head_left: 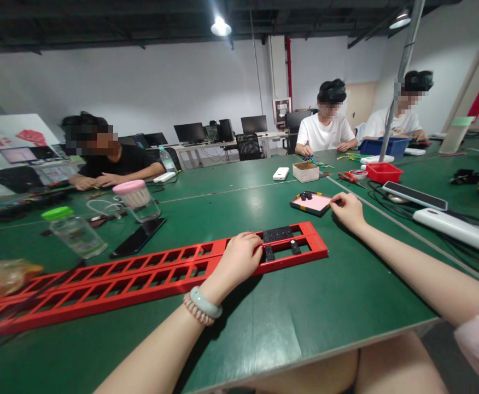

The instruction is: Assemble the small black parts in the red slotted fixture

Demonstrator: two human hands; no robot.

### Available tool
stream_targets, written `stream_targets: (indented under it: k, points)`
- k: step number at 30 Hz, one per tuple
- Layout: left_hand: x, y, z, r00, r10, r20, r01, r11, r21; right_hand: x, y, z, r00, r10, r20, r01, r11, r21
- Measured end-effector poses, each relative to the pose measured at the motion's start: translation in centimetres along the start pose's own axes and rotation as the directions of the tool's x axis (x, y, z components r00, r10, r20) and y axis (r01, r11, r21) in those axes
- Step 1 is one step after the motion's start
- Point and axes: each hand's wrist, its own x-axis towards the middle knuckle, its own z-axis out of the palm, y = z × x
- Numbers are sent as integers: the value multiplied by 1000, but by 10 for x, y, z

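Note:
A long red frame [218, 249] with two rows of slots lies across the table in front of me. Black rectangular blocks [278, 234] fill part of its back row at the right end, and two separate black pieces [295, 248] sit in the front row. My left hand [241, 254], with bracelets at the wrist, rests on the frame just left of these blocks, its fingers curled over the red bars. Beyond the frame's right end, my right hand [349, 212] has its fingers pinched at the right corner of a shallow pink-bottomed tray [316, 204]. Small black parts [305, 195] lie in that tray.
Left of the frame are a green-lidded bottle [75, 232], a pink-lidded jar [136, 200] and a phone [139, 238]. Farther back stand a small box [305, 171] and a red bin [384, 172]. A white power strip [459, 230] lies right. Several people sit around the table.

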Motion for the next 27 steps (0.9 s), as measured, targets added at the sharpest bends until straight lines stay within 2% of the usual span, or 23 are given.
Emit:
stream_targets:
  k: [6, 10, 16, 22, 27]
  points:
    - [1, -1, 0, 1000, 11, 23, -11, 1000, 11, 0, -10, -12, 998, 55, 40, -59, 992, 108]
    - [3, -2, 1, 999, 21, 27, -22, 1000, 13, -7, -27, -16, 969, 128, 212, -185, 943, 277]
    - [2, 1, -1, 1000, 20, 25, -20, 1000, -1, -14, -48, -16, 968, -29, 251, -40, 963, 267]
    - [2, 3, -2, 1000, 12, 3, -12, 999, -40, -22, -64, -10, 968, -101, 228, -7, 902, 431]
    - [0, 3, -2, 1000, 17, 1, -17, 999, -37, -35, -91, -15, 926, -256, 276, 91, 864, 494]
